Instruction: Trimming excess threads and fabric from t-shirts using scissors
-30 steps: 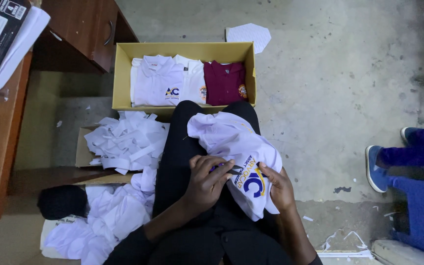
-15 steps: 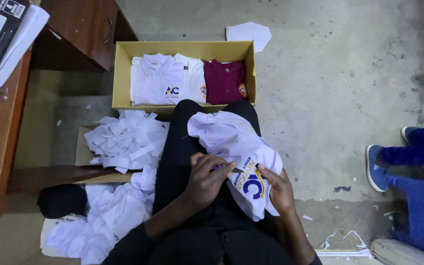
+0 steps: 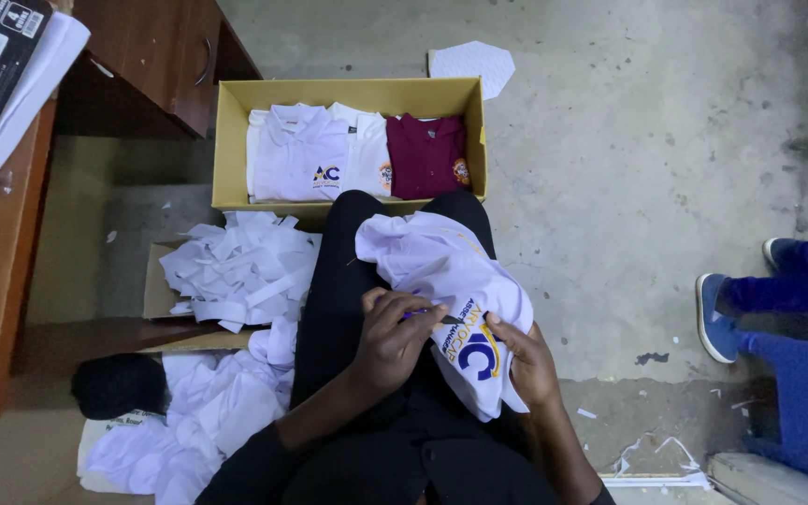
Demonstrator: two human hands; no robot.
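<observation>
Left hand (image 3: 395, 337) pinches a small tool against a white shirt (image 3: 451, 281); right hand (image 3: 530, 360) grips the fabric beside it, holding it taut.

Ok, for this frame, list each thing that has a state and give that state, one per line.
white shirt: crumpled on the lap, held in both hands
left hand: pinching a small dark tool against the shirt
right hand: gripping the shirt's edge
yellow box: open, folded shirts inside
maroon shirt: folded
paper strips: loose heap

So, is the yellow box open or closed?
Open. The yellow cardboard box has no lid on, and folded white and maroon shirts show inside it.
</observation>
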